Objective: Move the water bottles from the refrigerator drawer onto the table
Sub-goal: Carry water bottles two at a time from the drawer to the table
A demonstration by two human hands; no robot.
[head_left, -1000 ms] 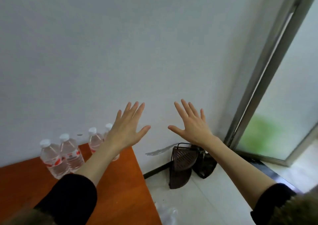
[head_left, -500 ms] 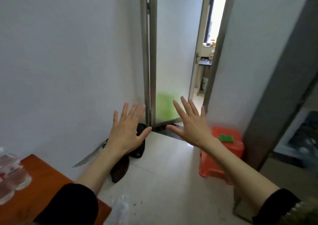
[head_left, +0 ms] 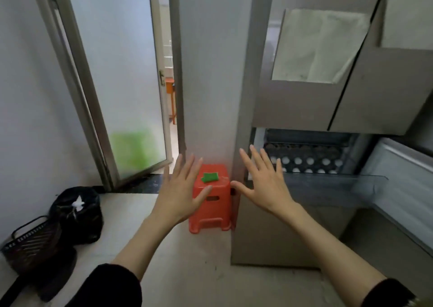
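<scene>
Since half a second ago the view has swung right: the table and its bottles have gone from sight, and the refrigerator (head_left: pixel 293 95) now fills the side from 12 to 4 o'clock. Its drawer (head_left: pixel 328 180) stands pulled open at about 3 o'clock, and rows of white bottle caps (head_left: pixel 311 163) show inside it behind the clear front wall; the bottles themselves are too dim to count. Just at 9 o'clock of the drawer, the right hand (head_left: pixel 264 184) is raised with fingers spread and straight, holding nothing. Beside it, the left hand (head_left: pixel 180 194) is spread likewise, bare of any load. Between and behind the hands stands an orange stool (head_left: pixel 210 213) with a green patch (head_left: pixel 209 177) on top. Farther out, at 10 o'clock, a frosted glass door (head_left: pixel 121 84) stands ajar, and at 8 o'clock a black bag (head_left: pixel 77 213) sits next to a dark basket (head_left: pixel 30 245).
</scene>
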